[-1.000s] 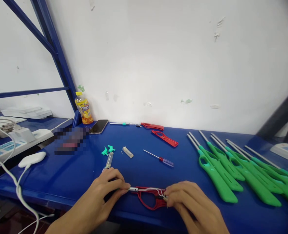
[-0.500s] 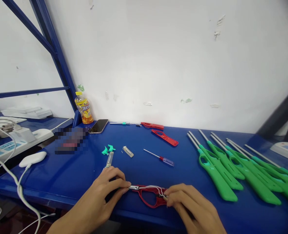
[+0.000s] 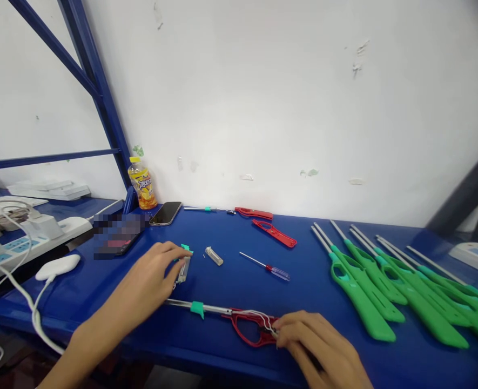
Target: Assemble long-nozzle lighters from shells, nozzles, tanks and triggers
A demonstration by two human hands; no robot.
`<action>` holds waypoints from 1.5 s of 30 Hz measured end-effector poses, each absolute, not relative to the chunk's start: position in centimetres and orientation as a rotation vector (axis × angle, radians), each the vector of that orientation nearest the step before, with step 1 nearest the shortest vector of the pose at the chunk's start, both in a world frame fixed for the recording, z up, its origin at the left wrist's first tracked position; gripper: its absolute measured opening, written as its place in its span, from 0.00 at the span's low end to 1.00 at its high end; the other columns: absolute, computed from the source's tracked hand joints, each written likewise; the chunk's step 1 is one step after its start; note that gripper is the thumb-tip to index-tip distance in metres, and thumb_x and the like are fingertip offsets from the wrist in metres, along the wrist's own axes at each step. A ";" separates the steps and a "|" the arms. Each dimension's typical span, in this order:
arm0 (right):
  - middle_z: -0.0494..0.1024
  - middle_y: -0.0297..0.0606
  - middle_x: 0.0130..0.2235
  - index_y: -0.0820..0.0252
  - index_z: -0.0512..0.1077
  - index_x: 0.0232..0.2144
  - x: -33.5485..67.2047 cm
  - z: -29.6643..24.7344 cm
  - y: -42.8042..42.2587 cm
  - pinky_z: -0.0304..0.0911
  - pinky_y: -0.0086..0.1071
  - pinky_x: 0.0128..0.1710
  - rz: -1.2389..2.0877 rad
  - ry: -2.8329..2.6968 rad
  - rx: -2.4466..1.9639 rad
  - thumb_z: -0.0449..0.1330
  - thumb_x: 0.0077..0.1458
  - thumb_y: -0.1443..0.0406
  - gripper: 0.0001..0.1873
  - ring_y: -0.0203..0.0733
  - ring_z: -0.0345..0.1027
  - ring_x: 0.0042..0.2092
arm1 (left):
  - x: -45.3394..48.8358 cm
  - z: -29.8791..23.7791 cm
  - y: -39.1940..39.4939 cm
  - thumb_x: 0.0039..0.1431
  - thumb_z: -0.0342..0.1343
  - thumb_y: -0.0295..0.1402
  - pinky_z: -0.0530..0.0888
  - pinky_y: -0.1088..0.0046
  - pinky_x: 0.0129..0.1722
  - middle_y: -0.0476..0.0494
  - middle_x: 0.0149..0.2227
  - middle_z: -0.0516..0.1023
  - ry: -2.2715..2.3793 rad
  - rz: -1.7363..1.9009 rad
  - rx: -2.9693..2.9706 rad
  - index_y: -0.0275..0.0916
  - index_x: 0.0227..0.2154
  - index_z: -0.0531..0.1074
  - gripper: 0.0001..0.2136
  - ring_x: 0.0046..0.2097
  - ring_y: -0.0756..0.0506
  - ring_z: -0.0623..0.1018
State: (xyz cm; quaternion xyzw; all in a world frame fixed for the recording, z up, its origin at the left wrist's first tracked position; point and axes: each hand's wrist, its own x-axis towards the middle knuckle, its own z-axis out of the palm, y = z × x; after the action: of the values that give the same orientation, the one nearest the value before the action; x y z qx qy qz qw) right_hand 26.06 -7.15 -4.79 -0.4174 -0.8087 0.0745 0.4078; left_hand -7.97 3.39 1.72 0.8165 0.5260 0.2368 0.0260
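A half-assembled long lighter lies near the table's front edge: a red handle shell (image 3: 251, 328) with white wires, a metal tube (image 3: 206, 308) and a teal collar (image 3: 197, 309). My right hand (image 3: 315, 348) is closed on the handle's rear end, pinching at the wires. My left hand (image 3: 149, 278) is stretched forward, its fingers curled onto a clear lighter tank (image 3: 183, 268) beside small teal parts (image 3: 187, 248).
On the blue table (image 3: 230, 281): a small clear piece (image 3: 214, 255), a screwdriver (image 3: 267, 267), two red shells (image 3: 274, 232), a phone (image 3: 165, 213), a bottle (image 3: 141, 183). Several green lighters (image 3: 364, 292) lie to the right. Power strip (image 3: 12, 246) and cables sit left.
My left hand let go of the lighter's tube and moved forward to the clear tank. The tube and teal collar now show. The right hand has stayed on the handle.
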 end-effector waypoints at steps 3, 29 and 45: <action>0.84 0.29 0.43 0.48 0.74 0.41 26.2 -4.7 -7.1 0.73 0.25 0.46 0.158 -2.044 -1.038 0.56 0.72 0.70 0.11 0.36 0.80 0.43 | -9.7 1.7 5.2 0.70 0.46 0.39 0.74 0.49 0.56 0.34 0.51 0.82 1.724 0.729 2.490 0.36 0.51 0.80 0.20 0.53 0.31 0.80; 0.84 0.31 0.43 0.48 0.75 0.40 26.2 -4.6 -7.3 0.74 0.25 0.44 0.162 -2.037 -1.073 0.57 0.72 0.69 0.10 0.37 0.80 0.42 | -8.8 3.7 4.6 0.58 0.60 0.56 0.77 0.64 0.40 0.44 0.35 0.88 1.673 0.793 2.172 0.43 0.42 0.82 0.22 0.38 0.36 0.85; 0.84 0.31 0.44 0.49 0.76 0.40 26.1 -4.6 -7.5 0.75 0.25 0.46 0.218 -2.031 -1.109 0.55 0.72 0.70 0.12 0.37 0.81 0.44 | -3.3 3.4 0.1 0.60 0.65 0.39 0.77 0.75 0.28 0.50 0.29 0.86 1.178 0.833 2.038 0.45 0.34 0.86 0.07 0.26 0.47 0.81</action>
State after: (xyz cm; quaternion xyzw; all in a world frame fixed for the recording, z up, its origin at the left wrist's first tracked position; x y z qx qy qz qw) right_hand 26.11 -7.46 -4.61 -0.4378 -0.8018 0.0861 0.3975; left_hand -3.26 0.08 3.35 0.7742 0.4475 0.3164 0.3166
